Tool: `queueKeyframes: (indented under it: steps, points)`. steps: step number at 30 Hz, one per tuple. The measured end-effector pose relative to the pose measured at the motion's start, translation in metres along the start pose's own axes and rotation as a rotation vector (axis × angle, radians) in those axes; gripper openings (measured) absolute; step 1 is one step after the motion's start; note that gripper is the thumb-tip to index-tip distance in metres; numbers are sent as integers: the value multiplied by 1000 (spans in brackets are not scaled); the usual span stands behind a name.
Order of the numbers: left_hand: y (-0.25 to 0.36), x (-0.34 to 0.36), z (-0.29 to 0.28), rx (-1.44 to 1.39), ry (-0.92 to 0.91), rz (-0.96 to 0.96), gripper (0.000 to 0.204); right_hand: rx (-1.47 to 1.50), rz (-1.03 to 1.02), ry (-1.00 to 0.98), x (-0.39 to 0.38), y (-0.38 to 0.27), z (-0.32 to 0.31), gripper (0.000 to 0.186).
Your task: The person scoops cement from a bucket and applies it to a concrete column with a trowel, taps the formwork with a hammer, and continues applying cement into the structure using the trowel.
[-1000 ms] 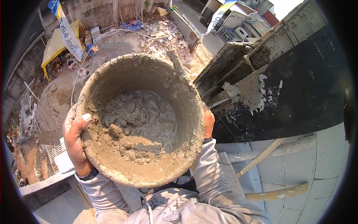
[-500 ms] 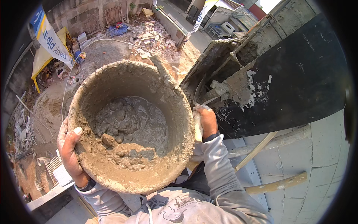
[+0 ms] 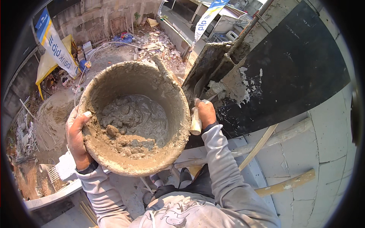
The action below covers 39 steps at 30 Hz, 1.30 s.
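Note:
A round bucket (image 3: 178, 152) crusted with dried cement is tilted so that its inside faces me. Wet grey mortar (image 3: 133, 114) lies in it, with browner lumps along the near wall. My left hand (image 3: 78, 135) is closed on the left rim, thumb on top and fingers outside. Beside the right rim, my right hand (image 3: 205, 113) is closed round the pale wooden handle of a trowel (image 3: 196, 124). Its blade points away from me, next to a mortar-caked board form (image 3: 207, 62). Whether the right hand also touches the bucket, I cannot tell.
A black panel (image 3: 289, 72) smeared with mortar slopes at the right. Wooden poles (image 3: 285, 184) jut across a grey block wall (image 3: 315, 152). Far below, rubble (image 3: 161, 47) and a sand heap (image 3: 55, 110) cover the ground. My feet (image 3: 185, 175) show beneath the bucket.
The bucket has moved away from my body, uncovering my feet. My right hand has shifted slightly left and away, with the trowel handle now showing more plainly. My left hand still grips the rim.

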<state>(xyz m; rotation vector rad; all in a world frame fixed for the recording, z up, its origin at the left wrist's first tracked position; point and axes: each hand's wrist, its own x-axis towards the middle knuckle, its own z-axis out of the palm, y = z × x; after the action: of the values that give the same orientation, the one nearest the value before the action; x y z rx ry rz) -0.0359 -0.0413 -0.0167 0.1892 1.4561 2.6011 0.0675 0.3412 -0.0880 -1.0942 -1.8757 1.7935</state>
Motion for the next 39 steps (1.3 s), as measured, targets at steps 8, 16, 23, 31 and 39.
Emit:
queueKeyframes:
  steps: [8, 16, 23, 31, 39]
  points:
    - [-3, 5, -11, 128, -10, 51, 33, -429, -739, -8, -133, -79, -12, 28]
    - [4, -6, 0, 107, 64, -26, 34, -1772, -1202, -238, -164, -200, -14, 28]
    - [20, -20, 17, 222, 44, 56, 40, -2440, -1449, -236, -173, -199, 49, 14]
    - [28, -26, 51, 267, 54, 113, 44, -2141, -940, -751, -152, -174, 40, 20]
    - [34, -31, 88, 366, -11, 131, 44, -1839, -605, -772, -149, -142, 37, 27]
